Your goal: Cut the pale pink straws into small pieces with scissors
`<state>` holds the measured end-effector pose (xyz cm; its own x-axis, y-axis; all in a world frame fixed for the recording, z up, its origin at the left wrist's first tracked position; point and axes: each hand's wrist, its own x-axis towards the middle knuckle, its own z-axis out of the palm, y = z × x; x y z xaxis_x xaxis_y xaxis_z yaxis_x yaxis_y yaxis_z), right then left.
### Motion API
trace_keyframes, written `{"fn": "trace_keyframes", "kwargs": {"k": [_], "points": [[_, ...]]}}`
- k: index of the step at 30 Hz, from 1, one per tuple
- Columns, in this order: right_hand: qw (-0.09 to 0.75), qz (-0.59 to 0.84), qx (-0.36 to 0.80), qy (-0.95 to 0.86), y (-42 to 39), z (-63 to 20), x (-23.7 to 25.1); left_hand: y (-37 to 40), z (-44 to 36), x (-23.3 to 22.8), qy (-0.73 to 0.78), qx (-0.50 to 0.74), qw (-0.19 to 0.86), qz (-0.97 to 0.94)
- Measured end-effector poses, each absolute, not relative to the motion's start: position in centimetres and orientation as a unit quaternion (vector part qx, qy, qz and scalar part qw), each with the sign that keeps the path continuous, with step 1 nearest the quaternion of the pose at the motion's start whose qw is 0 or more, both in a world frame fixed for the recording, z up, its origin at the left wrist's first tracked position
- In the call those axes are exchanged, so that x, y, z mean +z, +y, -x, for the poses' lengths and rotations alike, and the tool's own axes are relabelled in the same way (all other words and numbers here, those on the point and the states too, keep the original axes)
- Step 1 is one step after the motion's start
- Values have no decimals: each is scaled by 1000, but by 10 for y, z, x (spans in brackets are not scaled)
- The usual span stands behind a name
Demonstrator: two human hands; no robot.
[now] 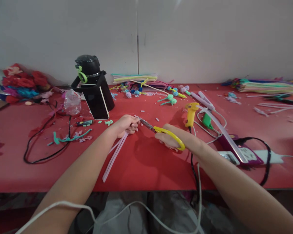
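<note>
My left hand grips a small bunch of pale pink pipe cleaners that trail back toward the table's front edge. The short ends stick out past my fingers. My right hand holds yellow-handled scissors, and their blades meet those protruding ends just right of my left fingers. Small cut pieces lie scattered on the red table around the blades.
A yellow glue gun stands right of the scissors, with glue sticks, cables and a white power strip beyond. A black bottle and a phone stand at the back left. Stacks of pipe cleaners and pompom pieces line the back.
</note>
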<state>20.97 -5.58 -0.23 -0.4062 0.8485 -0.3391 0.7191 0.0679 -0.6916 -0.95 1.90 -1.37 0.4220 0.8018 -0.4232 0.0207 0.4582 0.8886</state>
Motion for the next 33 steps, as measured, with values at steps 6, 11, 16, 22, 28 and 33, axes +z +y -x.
{"fn": "trace_keyframes", "kwargs": {"k": [6,11,16,22,28,33], "points": [[99,584,466,-657,-60,-209,3,15,11,-13,454,268,707,-472],[176,579,448,-658,-57,-213,-4,2,6,-5,444,254,686,-518],[329,544,433,-639,-43,-207,-20,-12,0,5,407,218,677,-573],[421,474,471,-613,-44,-189,-21,-22,-4,8,374,227,690,-577],[488,440,499,-565,-47,-178,-24,-27,-7,6,367,218,701,-571],[499,419,503,-568,-46,-176,-30,-28,-7,7,381,211,694,-573]]}}
